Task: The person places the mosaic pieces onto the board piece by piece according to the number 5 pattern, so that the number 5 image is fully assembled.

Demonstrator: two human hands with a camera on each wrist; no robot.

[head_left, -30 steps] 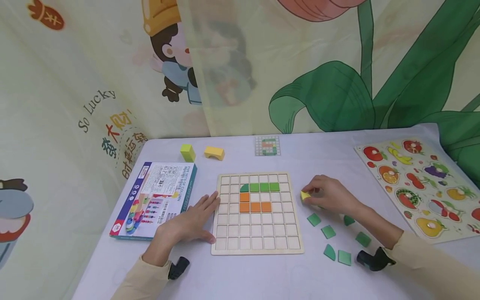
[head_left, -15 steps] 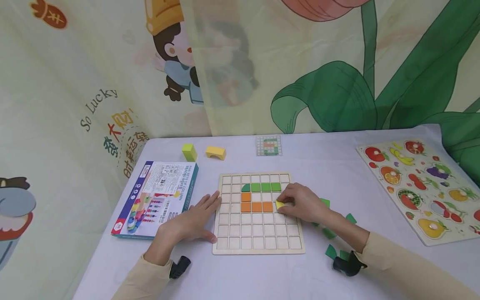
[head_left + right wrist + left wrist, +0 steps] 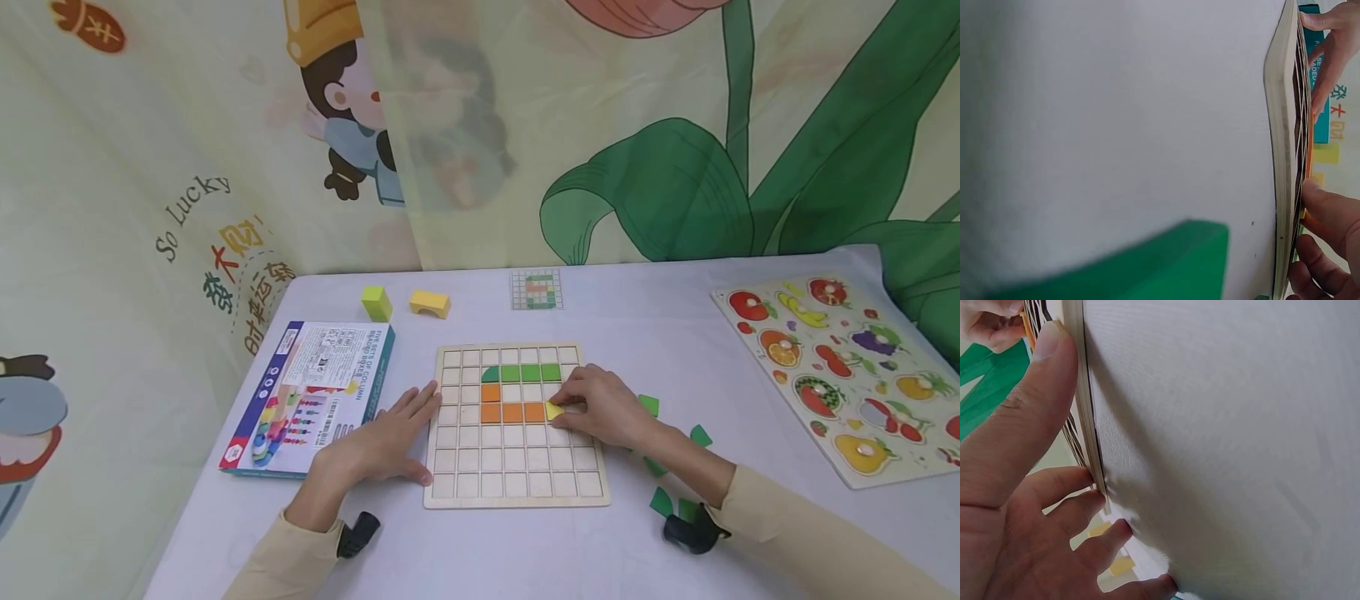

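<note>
Currently, gridded board (image 3: 514,461) holds four green pieces (image 3: 530,373) in one row, four orange pieces (image 3: 512,412) below. Right hand (image 3: 602,408), at three o'clock, pinches yellow piece (image 3: 553,411) at the orange row's end; cannot tell if seated. Piece lies toward nine o'clock of that hand, three o'clock of left hand (image 3: 386,442). Left: fingers spread, touching board's nine o'clock edge. Loose green tiles (image 3: 662,502) near four o'clock.

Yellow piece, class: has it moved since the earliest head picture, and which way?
Yes, the yellow piece moved left, from right of the grid board to the right end of its orange row.
</note>
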